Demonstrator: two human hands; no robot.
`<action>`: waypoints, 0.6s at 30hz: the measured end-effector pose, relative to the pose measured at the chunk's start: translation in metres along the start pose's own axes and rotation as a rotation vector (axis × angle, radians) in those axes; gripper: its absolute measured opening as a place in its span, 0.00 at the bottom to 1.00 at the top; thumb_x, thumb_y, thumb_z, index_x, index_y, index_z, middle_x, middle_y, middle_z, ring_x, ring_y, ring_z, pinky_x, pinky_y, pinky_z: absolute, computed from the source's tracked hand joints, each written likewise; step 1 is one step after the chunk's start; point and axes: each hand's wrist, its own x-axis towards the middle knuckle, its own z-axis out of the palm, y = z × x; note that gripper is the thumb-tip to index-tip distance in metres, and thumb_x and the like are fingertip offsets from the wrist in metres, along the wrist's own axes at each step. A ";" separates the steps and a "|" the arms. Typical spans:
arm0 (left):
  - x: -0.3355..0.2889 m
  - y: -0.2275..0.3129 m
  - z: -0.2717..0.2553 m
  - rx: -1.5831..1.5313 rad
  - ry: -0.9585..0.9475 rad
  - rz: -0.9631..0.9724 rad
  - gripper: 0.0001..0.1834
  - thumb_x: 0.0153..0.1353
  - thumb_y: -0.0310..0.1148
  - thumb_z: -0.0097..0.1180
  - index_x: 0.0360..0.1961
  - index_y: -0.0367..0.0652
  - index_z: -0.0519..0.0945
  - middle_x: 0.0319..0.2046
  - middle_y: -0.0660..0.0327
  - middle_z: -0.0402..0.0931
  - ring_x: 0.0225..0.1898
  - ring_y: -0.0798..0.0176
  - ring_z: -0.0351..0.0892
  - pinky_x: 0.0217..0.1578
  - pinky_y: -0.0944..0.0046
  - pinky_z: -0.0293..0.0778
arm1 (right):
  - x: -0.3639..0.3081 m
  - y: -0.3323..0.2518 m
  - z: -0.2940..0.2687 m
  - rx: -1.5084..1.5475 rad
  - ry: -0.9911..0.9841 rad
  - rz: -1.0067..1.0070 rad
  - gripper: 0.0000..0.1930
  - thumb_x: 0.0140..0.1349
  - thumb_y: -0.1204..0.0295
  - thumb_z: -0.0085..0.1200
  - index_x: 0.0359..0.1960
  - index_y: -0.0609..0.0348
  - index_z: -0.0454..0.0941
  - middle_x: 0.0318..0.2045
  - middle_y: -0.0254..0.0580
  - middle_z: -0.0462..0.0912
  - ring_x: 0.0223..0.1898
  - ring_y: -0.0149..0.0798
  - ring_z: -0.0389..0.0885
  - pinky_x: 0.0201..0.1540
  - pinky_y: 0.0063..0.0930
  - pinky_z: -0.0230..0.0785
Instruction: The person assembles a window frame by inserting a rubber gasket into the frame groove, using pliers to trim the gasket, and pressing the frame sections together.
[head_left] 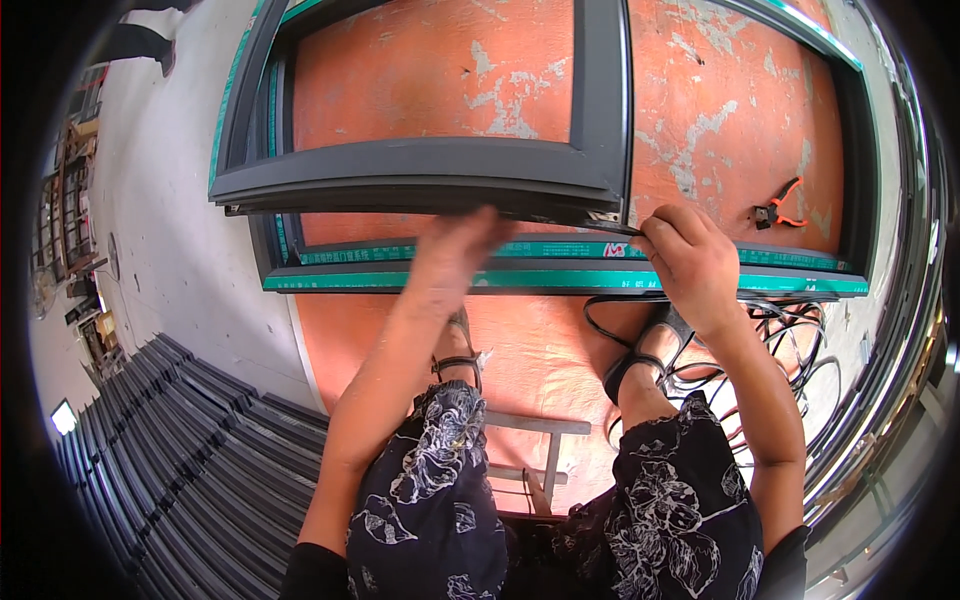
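Right of centre, the right hand (690, 255) pinches a black strip (622, 229) by the grey frame (400, 160); the left hand (458, 250), mid-picture, is too blurred to tell its grip.

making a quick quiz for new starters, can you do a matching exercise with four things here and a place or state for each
1 left hand
2 orange-handled pliers
3 stacked dark bars
4 right hand

A at the picture's lower left
B pinching a thin dark strip
C blurred
D lying on the orange surface

Pairs: 1-C, 2-D, 3-A, 4-B
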 end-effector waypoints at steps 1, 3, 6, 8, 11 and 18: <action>0.000 0.005 -0.019 -0.055 0.001 0.017 0.12 0.57 0.35 0.61 0.40 0.43 0.79 0.38 0.57 0.80 0.42 0.59 0.79 0.51 0.52 0.71 | -0.001 0.000 0.000 0.001 0.003 0.009 0.08 0.48 0.70 0.62 0.27 0.56 0.76 0.31 0.35 0.76 0.33 0.40 0.77 0.32 0.32 0.72; -0.006 0.025 -0.042 -0.046 0.090 0.072 0.12 0.59 0.37 0.60 0.41 0.43 0.78 0.39 0.58 0.80 0.43 0.60 0.78 0.50 0.52 0.72 | 0.000 -0.002 -0.003 0.038 -0.010 0.048 0.07 0.48 0.70 0.61 0.28 0.55 0.77 0.31 0.36 0.76 0.33 0.41 0.77 0.32 0.33 0.72; -0.017 0.028 -0.040 -0.015 0.145 0.047 0.13 0.60 0.39 0.59 0.41 0.43 0.78 0.38 0.58 0.80 0.43 0.60 0.77 0.50 0.54 0.72 | 0.000 -0.003 0.001 0.075 -0.007 0.062 0.07 0.49 0.70 0.61 0.28 0.55 0.77 0.31 0.36 0.76 0.33 0.42 0.77 0.32 0.33 0.72; -0.015 0.018 -0.018 -0.008 0.154 -0.003 0.14 0.60 0.40 0.59 0.41 0.43 0.78 0.38 0.59 0.80 0.43 0.61 0.77 0.49 0.55 0.72 | -0.003 0.000 0.001 0.087 -0.018 0.060 0.07 0.49 0.70 0.61 0.28 0.55 0.77 0.31 0.36 0.75 0.33 0.42 0.77 0.32 0.34 0.72; -0.012 0.008 0.005 0.065 0.052 -0.017 0.12 0.61 0.38 0.59 0.39 0.41 0.79 0.33 0.58 0.81 0.41 0.61 0.79 0.47 0.57 0.74 | -0.002 -0.001 -0.003 0.114 -0.033 0.054 0.07 0.49 0.70 0.61 0.28 0.55 0.77 0.30 0.36 0.75 0.32 0.42 0.77 0.32 0.34 0.72; -0.010 0.006 0.009 0.054 0.079 0.036 0.10 0.60 0.36 0.59 0.38 0.41 0.79 0.34 0.57 0.81 0.38 0.62 0.80 0.45 0.61 0.75 | -0.001 -0.004 0.000 0.105 -0.017 0.073 0.07 0.50 0.70 0.60 0.27 0.56 0.76 0.29 0.37 0.75 0.31 0.43 0.77 0.31 0.34 0.72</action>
